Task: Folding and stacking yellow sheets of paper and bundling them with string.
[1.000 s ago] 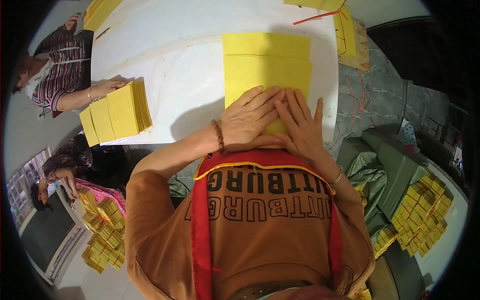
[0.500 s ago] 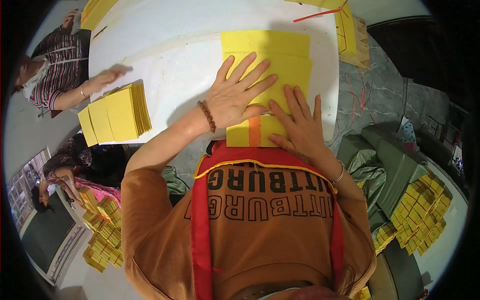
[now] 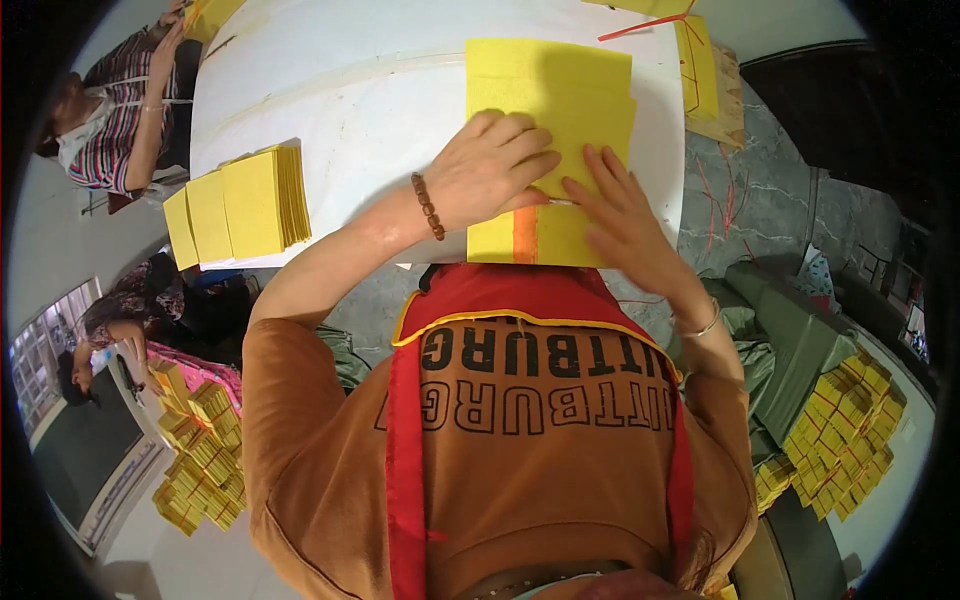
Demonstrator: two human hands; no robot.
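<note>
Several yellow paper sheets (image 3: 590,100) lie in a layered pile on the white table in front of me, their edges slightly out of line. An orange band (image 3: 525,236) runs across the near part, beside a crosswise edge with a small whitish spot. My left hand (image 3: 492,172) rests on the pile with its fingers curled, the thumb at that edge; it seems to pinch the paper there, though the fingertips are partly hidden. To its right, my right hand (image 3: 628,215) lies over the paper's right side, fingers stretched out, its lower part blurred.
A leaning stack of folded yellow paper (image 3: 250,205) stands on the white table's (image 3: 370,120) left part. Red strips (image 3: 640,28) and a tied yellow bundle (image 3: 697,70) are at the far right. Another person (image 3: 125,120) works at far left. Yellow bundles (image 3: 840,435) are heaped at lower right.
My left hand's spread fingers have curled in. My right hand has shifted slightly, and the paper sits a little farther away and right. The other person's hand has left the yellow stack.
</note>
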